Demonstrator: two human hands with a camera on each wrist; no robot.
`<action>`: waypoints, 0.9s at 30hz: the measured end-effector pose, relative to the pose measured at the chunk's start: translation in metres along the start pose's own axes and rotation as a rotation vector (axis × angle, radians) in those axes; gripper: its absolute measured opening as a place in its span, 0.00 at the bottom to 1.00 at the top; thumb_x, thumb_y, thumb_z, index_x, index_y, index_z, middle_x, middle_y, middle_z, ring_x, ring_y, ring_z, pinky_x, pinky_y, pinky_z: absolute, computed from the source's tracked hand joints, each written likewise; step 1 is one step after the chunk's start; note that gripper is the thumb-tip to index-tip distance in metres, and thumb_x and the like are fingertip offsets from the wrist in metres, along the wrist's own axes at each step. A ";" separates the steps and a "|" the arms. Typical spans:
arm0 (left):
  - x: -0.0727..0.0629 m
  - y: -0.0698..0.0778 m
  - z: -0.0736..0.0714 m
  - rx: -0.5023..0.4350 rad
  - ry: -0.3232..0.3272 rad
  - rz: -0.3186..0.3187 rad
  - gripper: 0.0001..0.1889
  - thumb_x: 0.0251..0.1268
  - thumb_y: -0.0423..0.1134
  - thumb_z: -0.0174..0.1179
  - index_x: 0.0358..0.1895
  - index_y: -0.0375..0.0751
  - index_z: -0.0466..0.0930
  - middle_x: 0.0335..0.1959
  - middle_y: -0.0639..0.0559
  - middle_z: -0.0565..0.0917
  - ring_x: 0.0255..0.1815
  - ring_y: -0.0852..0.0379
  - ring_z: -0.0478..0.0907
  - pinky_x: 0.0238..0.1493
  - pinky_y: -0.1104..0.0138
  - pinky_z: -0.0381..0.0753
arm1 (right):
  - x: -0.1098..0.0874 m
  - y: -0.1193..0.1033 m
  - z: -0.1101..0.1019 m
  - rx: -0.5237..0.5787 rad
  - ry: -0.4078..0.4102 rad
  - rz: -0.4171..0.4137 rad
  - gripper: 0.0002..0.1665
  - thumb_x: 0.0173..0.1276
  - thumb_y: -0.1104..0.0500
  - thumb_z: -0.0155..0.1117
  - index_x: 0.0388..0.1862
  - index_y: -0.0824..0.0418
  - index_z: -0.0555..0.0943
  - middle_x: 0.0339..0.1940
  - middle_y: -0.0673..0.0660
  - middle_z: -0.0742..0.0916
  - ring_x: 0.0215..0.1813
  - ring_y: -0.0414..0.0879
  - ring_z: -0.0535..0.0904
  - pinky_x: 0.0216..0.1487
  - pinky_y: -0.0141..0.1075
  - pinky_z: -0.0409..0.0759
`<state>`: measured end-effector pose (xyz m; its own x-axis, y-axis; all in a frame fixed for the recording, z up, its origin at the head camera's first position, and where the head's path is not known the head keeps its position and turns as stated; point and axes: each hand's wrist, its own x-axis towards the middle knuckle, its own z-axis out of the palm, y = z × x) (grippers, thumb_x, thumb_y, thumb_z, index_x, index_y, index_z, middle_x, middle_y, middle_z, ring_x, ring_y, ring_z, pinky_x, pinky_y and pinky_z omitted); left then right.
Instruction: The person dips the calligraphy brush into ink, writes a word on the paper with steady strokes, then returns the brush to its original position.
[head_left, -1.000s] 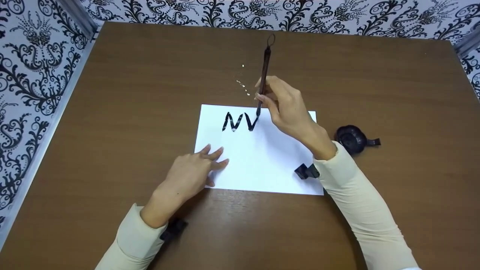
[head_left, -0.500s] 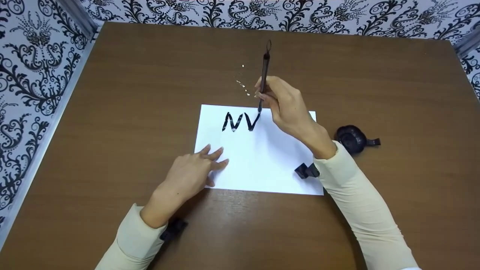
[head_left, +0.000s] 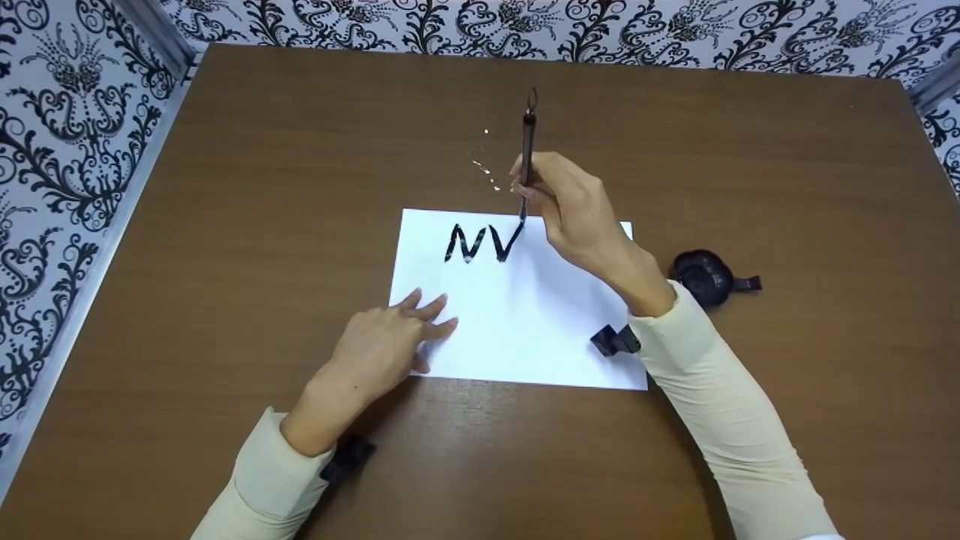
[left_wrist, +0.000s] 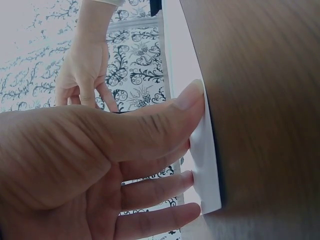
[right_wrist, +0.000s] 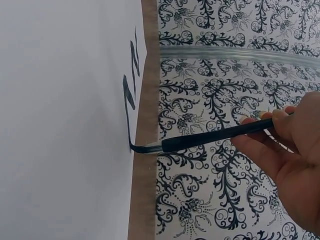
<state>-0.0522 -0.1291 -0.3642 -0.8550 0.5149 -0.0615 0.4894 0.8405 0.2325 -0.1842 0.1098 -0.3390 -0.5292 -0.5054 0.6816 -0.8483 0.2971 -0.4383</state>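
Observation:
My right hand (head_left: pixel 581 217) pinches a dark-handled paintbrush (head_left: pixel 528 142) with a loop at its top end, held nearly upright. In the right wrist view the brush (right_wrist: pixel 200 140) has its bristles bent against the paper at the end of a black stroke. A white sheet of paper (head_left: pixel 525 322) bears black zigzag strokes (head_left: pixel 480 244) near its far edge. My left hand (head_left: pixel 382 345) rests on the paper's near-left corner, fingers spread. Seen from the left wrist, the thumb (left_wrist: pixel 187 102) lies at the sheet's edge.
A small black dish with a short handle (head_left: pixel 703 279) stands right of the paper, beside my right sleeve. Small light specks (head_left: pixel 487 172) lie on the brown table (head_left: pixel 247 225) beyond the sheet. Black-and-white patterned surfaces (head_left: pixel 67 187) border the table's left and far sides.
The brush tip has moved slightly up and right, lengthening the last black stroke toward the paper's far edge. The handle stands a little more upright. My left hand has stayed in place.

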 end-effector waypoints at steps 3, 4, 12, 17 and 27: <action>0.000 0.000 0.000 0.013 0.004 0.007 0.28 0.50 0.34 0.72 0.58 0.52 0.79 0.63 0.49 0.74 0.63 0.43 0.71 0.19 0.65 0.72 | 0.002 -0.002 -0.003 0.022 0.031 -0.012 0.09 0.68 0.74 0.54 0.45 0.69 0.75 0.41 0.62 0.82 0.44 0.49 0.82 0.47 0.34 0.79; 0.000 0.000 0.000 0.019 0.006 0.010 0.28 0.50 0.33 0.72 0.58 0.52 0.79 0.63 0.49 0.74 0.63 0.43 0.71 0.18 0.65 0.72 | 0.003 -0.003 -0.004 0.037 0.045 -0.016 0.09 0.67 0.74 0.54 0.45 0.70 0.75 0.41 0.61 0.82 0.43 0.49 0.82 0.47 0.34 0.79; 0.002 0.001 0.002 0.013 0.026 0.019 0.28 0.49 0.32 0.72 0.57 0.52 0.79 0.62 0.49 0.74 0.62 0.44 0.72 0.16 0.67 0.69 | 0.005 -0.013 -0.025 0.052 0.127 0.014 0.09 0.65 0.74 0.58 0.44 0.70 0.77 0.39 0.61 0.83 0.42 0.50 0.83 0.41 0.33 0.80; 0.003 0.001 0.003 -0.013 0.015 0.012 0.28 0.49 0.32 0.72 0.57 0.52 0.79 0.63 0.49 0.74 0.63 0.43 0.71 0.16 0.68 0.68 | -0.004 -0.014 -0.033 0.023 0.158 0.058 0.10 0.63 0.73 0.62 0.44 0.69 0.77 0.38 0.59 0.84 0.41 0.47 0.83 0.35 0.30 0.80; -0.001 0.000 0.001 -0.016 0.032 0.009 0.27 0.49 0.31 0.72 0.56 0.50 0.80 0.61 0.47 0.75 0.62 0.42 0.71 0.15 0.68 0.68 | -0.018 -0.006 -0.032 0.002 0.254 0.030 0.13 0.60 0.73 0.65 0.43 0.69 0.75 0.35 0.59 0.83 0.37 0.46 0.85 0.31 0.28 0.79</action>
<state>-0.0518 -0.1297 -0.3652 -0.8557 0.5167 -0.0284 0.4947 0.8329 0.2480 -0.1702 0.1433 -0.3302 -0.5424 -0.2764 0.7934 -0.8321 0.3072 -0.4618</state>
